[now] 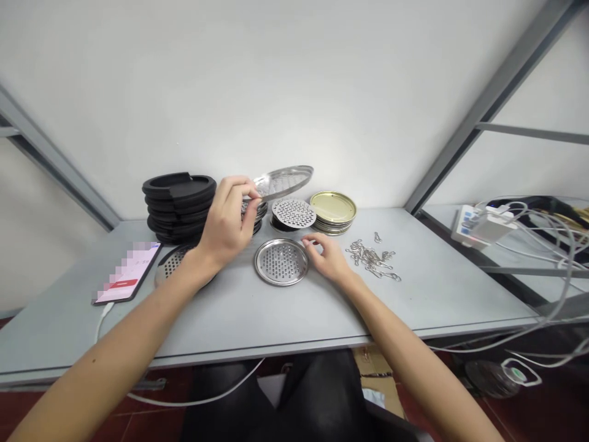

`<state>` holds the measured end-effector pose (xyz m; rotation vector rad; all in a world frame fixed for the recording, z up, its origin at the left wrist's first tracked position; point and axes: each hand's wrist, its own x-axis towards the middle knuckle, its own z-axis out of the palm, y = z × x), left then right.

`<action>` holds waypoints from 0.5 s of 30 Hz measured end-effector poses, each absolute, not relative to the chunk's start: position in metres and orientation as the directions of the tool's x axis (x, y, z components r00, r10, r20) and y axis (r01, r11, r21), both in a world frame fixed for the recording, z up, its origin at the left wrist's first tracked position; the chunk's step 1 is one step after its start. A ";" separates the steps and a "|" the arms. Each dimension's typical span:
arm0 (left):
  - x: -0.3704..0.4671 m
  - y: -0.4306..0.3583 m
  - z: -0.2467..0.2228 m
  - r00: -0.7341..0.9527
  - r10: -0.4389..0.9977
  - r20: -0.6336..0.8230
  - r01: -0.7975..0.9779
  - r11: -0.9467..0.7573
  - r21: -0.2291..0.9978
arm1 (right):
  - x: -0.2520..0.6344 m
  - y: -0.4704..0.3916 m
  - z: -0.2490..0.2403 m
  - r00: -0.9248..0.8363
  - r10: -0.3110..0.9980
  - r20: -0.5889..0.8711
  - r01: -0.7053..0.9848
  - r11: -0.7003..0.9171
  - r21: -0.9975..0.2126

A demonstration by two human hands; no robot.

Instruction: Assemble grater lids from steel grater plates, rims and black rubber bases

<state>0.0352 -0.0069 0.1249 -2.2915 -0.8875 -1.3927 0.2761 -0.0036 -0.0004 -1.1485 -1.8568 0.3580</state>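
The left hand (230, 221) pinches a shiny plate (289, 182). I can't tell if the right hand (329, 259) grips the holey disc (281, 263). The left arm (142, 325) partly hides another disc (173, 263)

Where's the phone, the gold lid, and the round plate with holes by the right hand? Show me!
Phone (130, 276): head view, on its lit screen.
Gold lid (333, 206): head view, middle of its top.
Round plate (281, 263): head view, on its holey middle.

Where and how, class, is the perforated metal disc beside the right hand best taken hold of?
Likely by the rim's right edge, coming in from the right: the perforated disc lies flat on the table, its rim ringing the holes, and the right hand is at that edge.
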 end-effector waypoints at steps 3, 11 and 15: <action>0.039 -0.028 0.116 0.244 0.422 0.873 0.575 -0.788 0.220 | 0.274 -0.010 0.002 -0.067 0.788 0.612 0.410 0.581 -0.703; 0.034 -0.038 0.079 0.287 0.626 0.725 0.289 -0.778 0.557 | 0.263 -0.010 -0.009 -0.050 0.713 0.699 0.279 0.682 -0.676; 0.029 -0.037 0.074 0.239 0.668 0.705 0.212 -0.744 0.633 | 0.266 -0.008 -0.008 0.125 0.671 0.731 0.344 0.662 -0.666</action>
